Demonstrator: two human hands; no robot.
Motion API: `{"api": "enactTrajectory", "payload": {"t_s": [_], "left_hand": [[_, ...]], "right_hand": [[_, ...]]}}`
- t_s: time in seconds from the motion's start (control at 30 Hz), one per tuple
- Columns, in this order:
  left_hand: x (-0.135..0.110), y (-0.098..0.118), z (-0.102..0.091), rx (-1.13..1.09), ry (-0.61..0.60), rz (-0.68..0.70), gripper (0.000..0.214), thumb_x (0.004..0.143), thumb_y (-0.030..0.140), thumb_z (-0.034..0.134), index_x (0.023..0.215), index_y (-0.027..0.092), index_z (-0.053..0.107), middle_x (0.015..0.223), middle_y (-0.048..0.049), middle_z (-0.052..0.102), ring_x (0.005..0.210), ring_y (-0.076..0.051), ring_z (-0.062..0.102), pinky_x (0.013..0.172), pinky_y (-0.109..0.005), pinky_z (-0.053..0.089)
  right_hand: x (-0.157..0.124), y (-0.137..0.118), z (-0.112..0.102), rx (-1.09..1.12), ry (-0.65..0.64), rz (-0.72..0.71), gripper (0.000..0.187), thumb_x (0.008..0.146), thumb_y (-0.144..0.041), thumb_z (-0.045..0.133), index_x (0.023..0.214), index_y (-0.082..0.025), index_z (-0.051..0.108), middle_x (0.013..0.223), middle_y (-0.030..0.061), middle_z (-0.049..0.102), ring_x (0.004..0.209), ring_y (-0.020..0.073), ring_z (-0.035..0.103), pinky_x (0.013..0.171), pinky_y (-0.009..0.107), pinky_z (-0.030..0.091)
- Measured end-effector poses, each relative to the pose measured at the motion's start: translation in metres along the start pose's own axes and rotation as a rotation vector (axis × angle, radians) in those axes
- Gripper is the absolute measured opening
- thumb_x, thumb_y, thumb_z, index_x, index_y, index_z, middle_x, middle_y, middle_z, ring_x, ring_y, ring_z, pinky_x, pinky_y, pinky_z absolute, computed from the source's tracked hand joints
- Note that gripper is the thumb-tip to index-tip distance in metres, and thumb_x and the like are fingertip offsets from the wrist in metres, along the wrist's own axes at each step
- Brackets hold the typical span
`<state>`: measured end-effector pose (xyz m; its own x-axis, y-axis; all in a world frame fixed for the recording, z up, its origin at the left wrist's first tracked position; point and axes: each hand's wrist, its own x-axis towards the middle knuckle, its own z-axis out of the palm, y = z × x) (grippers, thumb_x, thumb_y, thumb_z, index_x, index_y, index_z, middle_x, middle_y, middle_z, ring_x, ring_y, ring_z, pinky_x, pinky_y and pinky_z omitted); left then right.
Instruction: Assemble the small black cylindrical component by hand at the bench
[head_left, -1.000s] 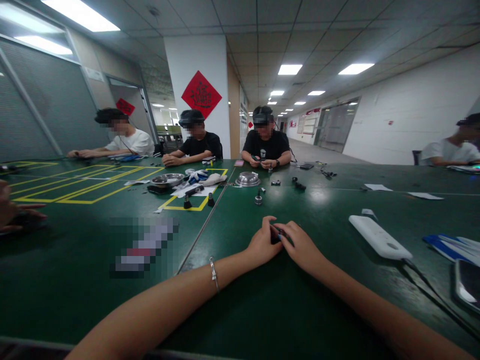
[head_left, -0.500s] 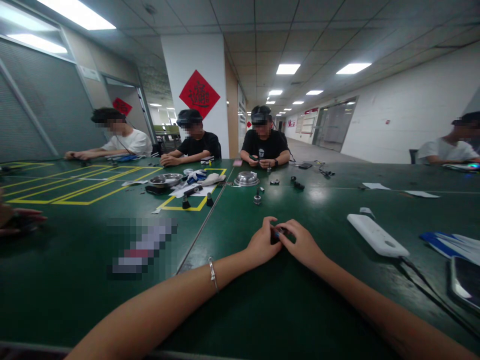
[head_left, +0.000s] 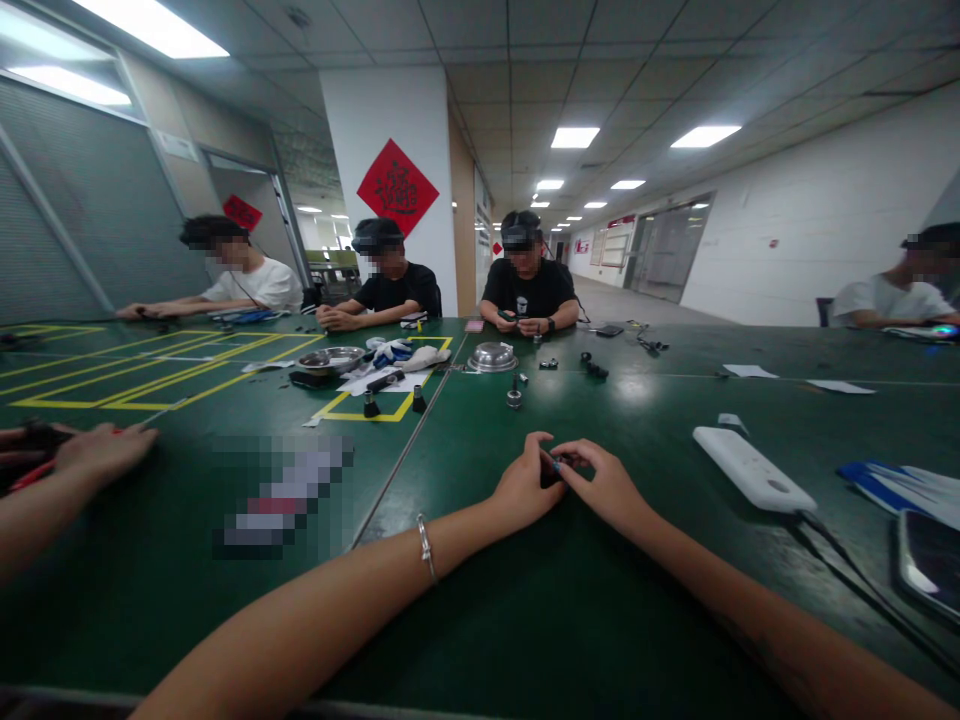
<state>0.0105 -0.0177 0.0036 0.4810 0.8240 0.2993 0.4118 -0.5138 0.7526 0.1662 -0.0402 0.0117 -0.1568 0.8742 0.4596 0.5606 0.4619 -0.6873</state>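
Observation:
My left hand (head_left: 527,480) and my right hand (head_left: 598,482) meet over the green table (head_left: 480,620), fingertips together. Between them they grip a small dark part (head_left: 553,466), mostly hidden by the fingers, with a speck of blue showing; its kind I cannot make out. Both hands are closed around it. Beyond them on the table stands a small round metal piece (head_left: 514,398), apart from my fingers. My left wrist wears a silver bracelet (head_left: 425,545).
A white power bank (head_left: 750,468) with a black cable, a phone (head_left: 930,560) and a blue-white glove (head_left: 900,482) lie right. A metal bowl (head_left: 330,360) and an upturned metal dish (head_left: 493,357) stand farther back. Several people sit around; a co-worker's hand (head_left: 105,455) reaches in at left.
A co-worker's hand and forearm have come farther in from the left edge, with something red and black by it. My own hands stay almost in place on the small part.

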Motion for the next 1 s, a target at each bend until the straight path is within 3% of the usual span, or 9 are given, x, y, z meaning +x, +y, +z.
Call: {"api": "enactTrajectory", "payload": {"t_s": [0.37,0.7,1.0], "left_hand": [[0.0002,-0.0017,0.0009,0.042,-0.004,0.031,0.056,0.073,0.017,0.058,0.122,0.018,0.030,0.096,-0.0051,0.058,0.087,-0.020,0.060,0.081,-0.034,0.047],[0.0000,-0.0027,0.0019,0.059,-0.004,0.077,0.058,0.074,0.017,0.057,0.124,0.019,0.028,0.088,-0.0017,0.056,0.080,-0.017,0.058,0.074,-0.032,0.048],[-0.0001,-0.0025,0.0017,0.088,-0.006,0.081,0.059,0.074,0.018,0.058,0.125,0.019,0.028,0.095,-0.0048,0.057,0.086,-0.020,0.060,0.078,-0.035,0.048]], "right_hand": [[-0.0003,-0.0020,-0.0013,-0.142,0.017,-0.040,0.014,0.080,-0.025,0.055,0.089,-0.019,0.064,0.082,0.0026,0.059,0.077,0.0158,0.058,0.071,0.029,0.046],[-0.0006,0.0032,0.0002,-0.216,0.019,-0.242,0.030,0.084,-0.020,0.044,0.106,-0.019,0.063,0.097,0.0080,0.064,0.089,0.0207,0.058,0.081,0.036,0.045],[-0.0013,0.0027,0.0031,-0.245,0.054,-0.120,0.026,0.083,-0.023,0.048,0.106,-0.020,0.061,0.087,0.0049,0.060,0.080,0.0180,0.058,0.073,0.032,0.046]]}}
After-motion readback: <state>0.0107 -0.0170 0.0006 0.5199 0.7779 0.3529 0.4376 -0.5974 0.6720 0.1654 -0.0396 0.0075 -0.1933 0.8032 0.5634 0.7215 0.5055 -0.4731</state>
